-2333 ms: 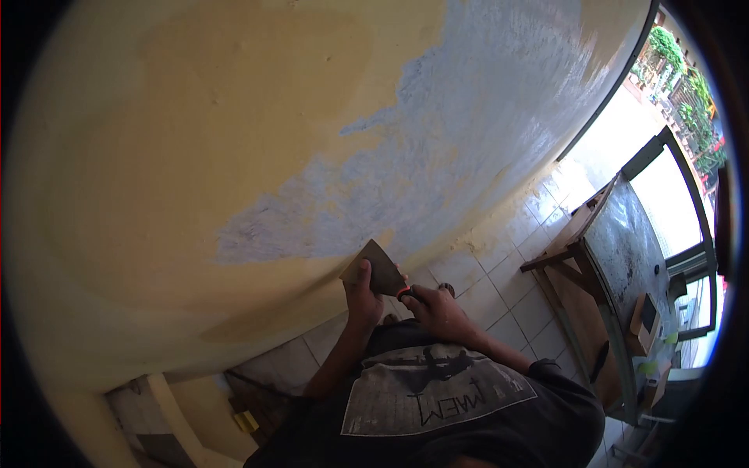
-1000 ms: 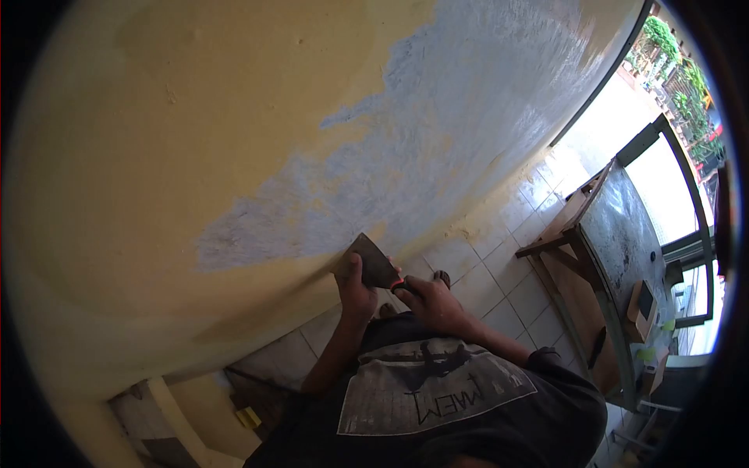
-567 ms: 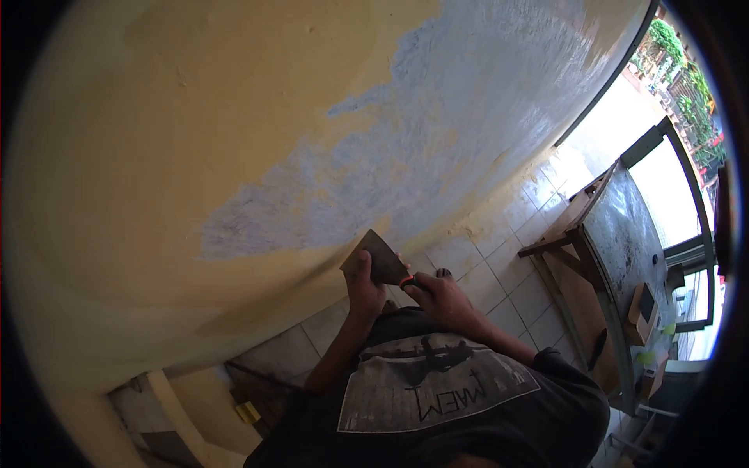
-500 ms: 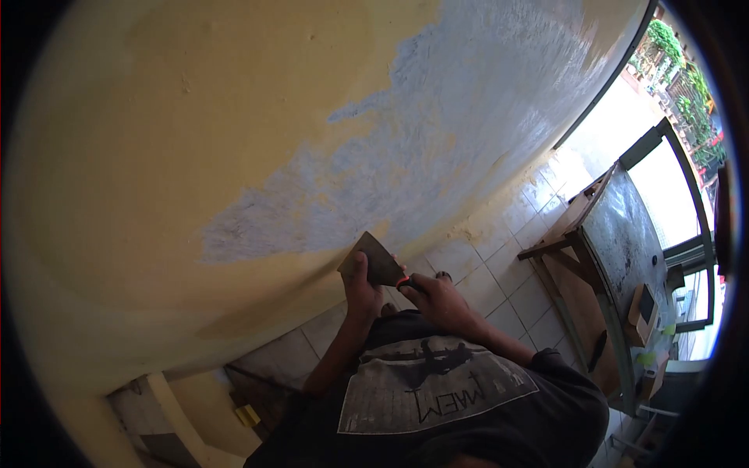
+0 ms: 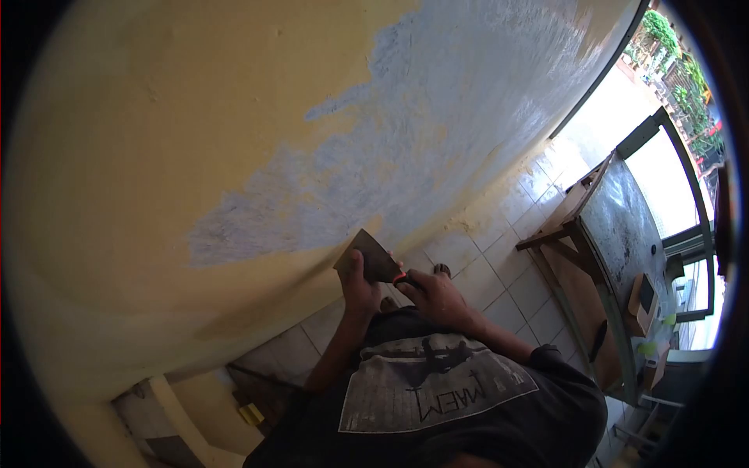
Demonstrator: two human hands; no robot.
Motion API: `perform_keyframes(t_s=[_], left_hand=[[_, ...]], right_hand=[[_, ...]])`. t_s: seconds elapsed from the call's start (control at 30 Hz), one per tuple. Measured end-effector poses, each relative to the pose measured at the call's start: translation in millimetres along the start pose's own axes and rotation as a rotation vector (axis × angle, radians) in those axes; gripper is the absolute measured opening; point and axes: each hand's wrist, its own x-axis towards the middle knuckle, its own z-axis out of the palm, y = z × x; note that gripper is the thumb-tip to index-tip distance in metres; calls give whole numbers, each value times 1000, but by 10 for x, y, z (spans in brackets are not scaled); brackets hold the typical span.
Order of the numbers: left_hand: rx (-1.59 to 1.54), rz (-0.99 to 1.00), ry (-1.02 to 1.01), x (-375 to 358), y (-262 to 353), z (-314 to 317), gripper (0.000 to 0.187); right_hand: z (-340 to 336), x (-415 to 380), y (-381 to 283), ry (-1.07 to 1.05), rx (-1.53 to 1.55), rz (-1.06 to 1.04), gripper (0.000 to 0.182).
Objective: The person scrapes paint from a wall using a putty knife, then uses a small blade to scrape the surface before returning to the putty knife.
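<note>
A putty knife [image 5: 371, 257] with a wide, flat metal blade and a dark handle with a red band is held in front of my body. My right hand [image 5: 438, 299] is closed round its handle. The blade rests in my left hand [image 5: 361, 292], the thumb lying on its face and the other fingers mostly hidden behind. Beyond the blade rises a yellow wall [image 5: 156, 148] with a large scraped, greyish-white patch [image 5: 437, 117]. The blade appears apart from the wall.
To the right stands a worn wooden table [image 5: 624, 226] with a small box-like object [image 5: 643, 303] on it. Pale floor tiles [image 5: 503, 261] run along the wall's foot. A yellow object [image 5: 251, 414] lies low at the left. Bright daylight and plants [image 5: 686, 97] show outside.
The view has shifted slightly, so the wall patch sits a little further left. Both hands keep the same hold on the putty knife.
</note>
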Motion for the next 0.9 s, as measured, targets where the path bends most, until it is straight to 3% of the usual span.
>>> perform_keyframes(t_s=[0.27, 0.37, 0.47, 0.57, 0.77, 0.9], left_hand=[[-8, -20, -43, 14, -70, -74, 45], [-4, 36, 55, 55, -91, -31, 45], [-95, -15, 8, 77, -25, -123, 45], [3, 41, 64, 27, -84, -17, 46], [-31, -45, -26, 48, -93, -179, 46], [-3, 13, -20, 49, -28, -47, 47]], right_hand=[[-38, -24, -8, 8, 64, 30, 28], [17, 29, 89, 19, 59, -24, 27], [-74, 32, -28, -17, 33, -18, 27], [1, -9, 99, 13, -18, -36, 27], [-13, 10, -87, 3, 88, 25, 27], [64, 29, 7, 15, 26, 25, 29]])
